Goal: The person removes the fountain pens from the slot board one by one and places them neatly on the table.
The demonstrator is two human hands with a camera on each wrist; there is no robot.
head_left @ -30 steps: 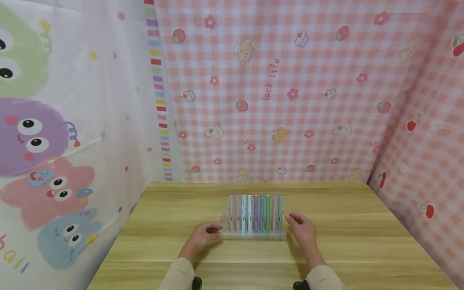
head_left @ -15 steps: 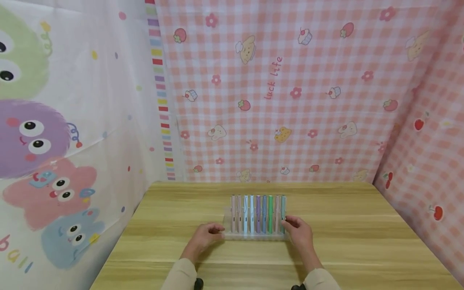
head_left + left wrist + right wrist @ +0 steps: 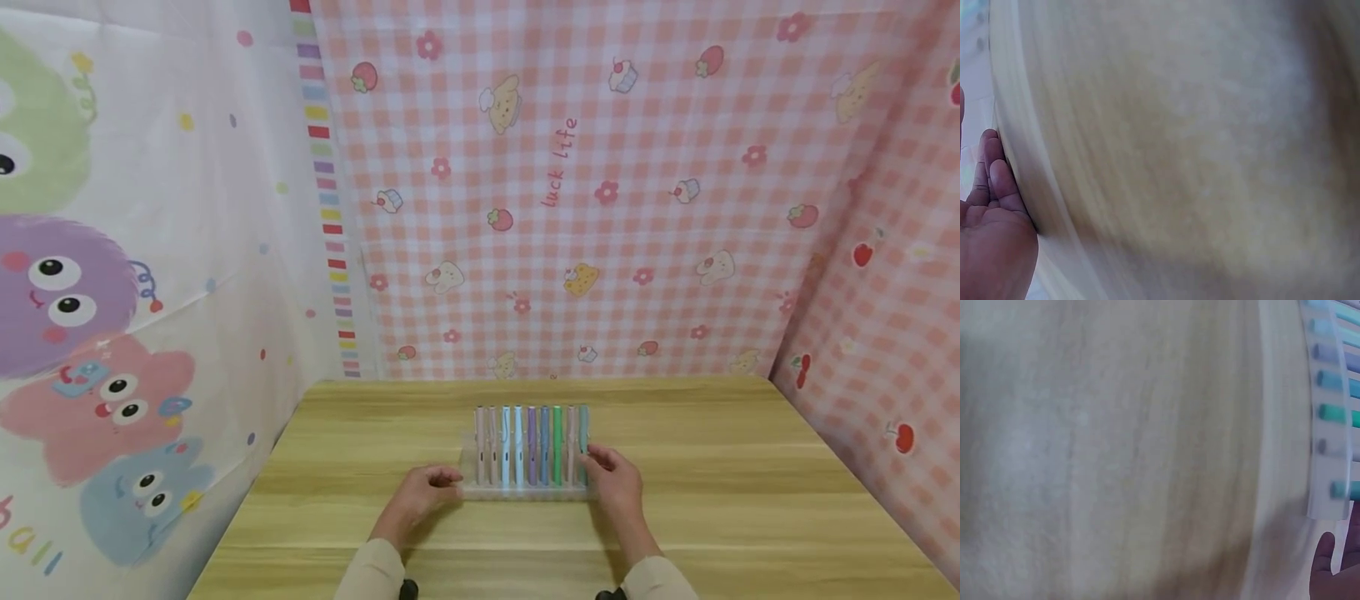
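Note:
A clear rack (image 3: 525,494) stands on the table with several pens upright in a row, among them a green pen (image 3: 557,442), a purple pen (image 3: 532,446) and a teal pen (image 3: 584,427) at the right end. My left hand (image 3: 420,498) touches the rack's left end, thumb and fingers apart; the left wrist view shows this hand (image 3: 997,250) with its fingers extended. At the right end, my right hand (image 3: 619,492) rests its fingertips beside the teal pen. Below the rack's end (image 3: 1329,509) the right wrist view shows this hand (image 3: 1336,578) with the thumb apart.
The wooden table (image 3: 337,450) extends around the rack. A pink checked cloth (image 3: 570,242) hangs behind it, with another (image 3: 892,333) on the right. A white cloth (image 3: 247,208) with cartoon figures hangs on the left.
My right hand has moved left, from beside the rack to its right end and the teal pen. The left hand stays at the left end. The head view has shifted slightly.

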